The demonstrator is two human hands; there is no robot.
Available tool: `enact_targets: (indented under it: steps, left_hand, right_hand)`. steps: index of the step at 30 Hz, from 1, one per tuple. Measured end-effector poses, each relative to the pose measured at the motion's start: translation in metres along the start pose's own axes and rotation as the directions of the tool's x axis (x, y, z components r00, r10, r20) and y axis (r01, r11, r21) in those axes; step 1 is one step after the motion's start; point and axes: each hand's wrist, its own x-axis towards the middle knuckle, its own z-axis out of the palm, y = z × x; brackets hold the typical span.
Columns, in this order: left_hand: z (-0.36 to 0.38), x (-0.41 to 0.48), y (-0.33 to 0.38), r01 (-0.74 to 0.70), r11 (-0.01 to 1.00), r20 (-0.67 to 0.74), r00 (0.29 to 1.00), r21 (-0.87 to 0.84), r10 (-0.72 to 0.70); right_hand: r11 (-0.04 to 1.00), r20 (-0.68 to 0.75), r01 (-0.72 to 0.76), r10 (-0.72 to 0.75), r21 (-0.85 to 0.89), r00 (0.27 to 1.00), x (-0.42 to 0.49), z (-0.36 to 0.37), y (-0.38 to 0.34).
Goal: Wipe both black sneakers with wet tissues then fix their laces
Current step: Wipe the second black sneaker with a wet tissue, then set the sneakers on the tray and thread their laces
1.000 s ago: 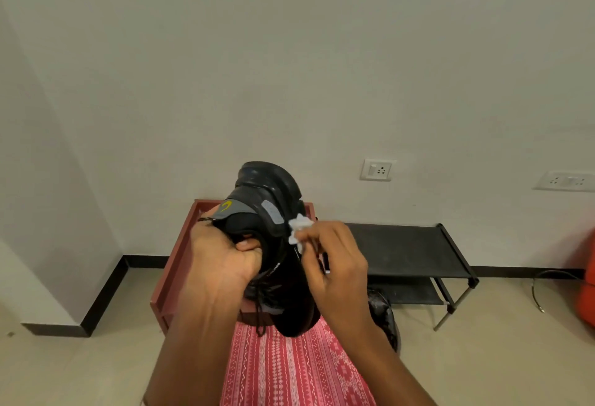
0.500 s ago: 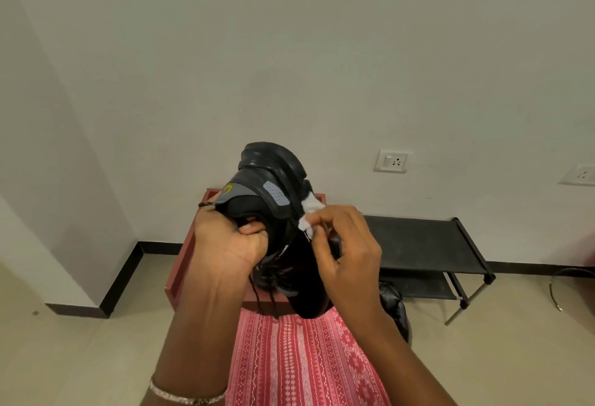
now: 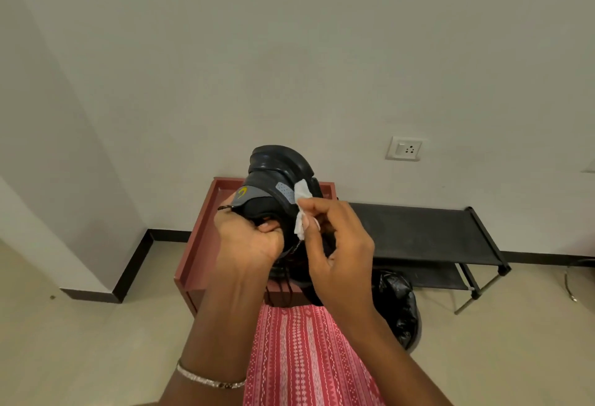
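Observation:
I hold a black sneaker (image 3: 277, 174) up in front of me, heel raised, with grey patches and a yellow logo near its collar. My left hand (image 3: 249, 241) grips the sneaker at its collar, fingers curled inside the opening. My right hand (image 3: 338, 244) pinches a white wet tissue (image 3: 302, 206) and presses it against the sneaker's right side. Black laces (image 3: 283, 289) dangle below the shoe. The second sneaker is not in view.
A reddish-brown low table (image 3: 206, 244) stands against the wall behind the shoe. A black two-tier shoe rack (image 3: 428, 235) sits to its right, with a black plastic bag (image 3: 399, 309) on the floor beside it. A wall socket (image 3: 405, 148) is above the rack.
The tissue has slid upward along the sneaker's side toward the grey patch. The camera view has shifted, so the shoe and both hands sit a little higher and further right.

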Motion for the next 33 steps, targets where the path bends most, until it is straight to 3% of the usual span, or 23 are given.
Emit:
enact_targets:
  steps: [4,10,14,16,19,23,26,28,30,32,33]
  left_hand:
    - [-0.006,0.016,0.012,0.027,0.994,-0.026,0.999,-0.11,-0.03]
    - [-0.009,0.038,0.011,-0.035,0.993,-0.091,0.996,-0.115,0.025]
    - [-0.011,0.055,0.026,-0.021,0.995,-0.087,0.996,-0.096,0.013]
    - [-0.009,0.066,0.037,-0.021,1.0,-0.089,0.996,-0.021,0.019]
    - [-0.002,0.084,0.057,-0.015,0.982,-0.03,0.999,0.19,0.021]
    - [0.015,0.107,0.067,0.034,0.869,0.115,0.988,0.494,-0.104]
    - [0.03,0.125,0.068,-0.013,0.663,0.119,0.986,0.749,-0.115]
    - [0.035,0.138,0.072,-0.015,0.415,0.069,0.991,0.91,-0.115]
    - [0.031,0.155,0.076,-0.02,-0.004,0.019,0.997,1.0,-0.081]
    - [0.025,0.168,0.078,-0.076,-0.425,0.033,0.994,0.902,-0.108]
    - [0.02,0.176,0.078,-0.1,-0.59,0.021,0.99,0.801,-0.14]
  right_hand:
    - [0.994,0.074,0.05,-0.042,-0.1,0.996,-0.029,0.007,0.019]
    - [0.976,0.086,0.146,-0.134,-0.161,0.987,-0.016,0.022,0.024]
    - [0.942,0.244,0.205,-0.14,-0.265,0.96,-0.019,0.023,0.049]
    - [0.942,0.253,0.15,-0.073,-0.301,0.965,-0.019,0.016,0.065]
    - [0.951,0.132,-0.004,0.047,-0.308,0.99,-0.012,-0.001,0.086]
    - [0.942,0.046,-0.182,0.203,-0.282,0.978,-0.004,-0.019,0.106]
    - [0.93,0.039,-0.274,0.292,-0.244,0.956,-0.009,-0.022,0.113]
    - [0.925,0.048,-0.304,0.323,-0.229,0.945,-0.016,-0.021,0.116]
    - [0.918,0.055,-0.324,0.344,-0.227,0.937,-0.024,-0.019,0.118]
    - [0.911,0.055,-0.348,0.368,-0.223,0.928,-0.03,-0.017,0.119]
    - [0.909,0.056,-0.356,0.376,-0.219,0.925,-0.032,-0.017,0.12]
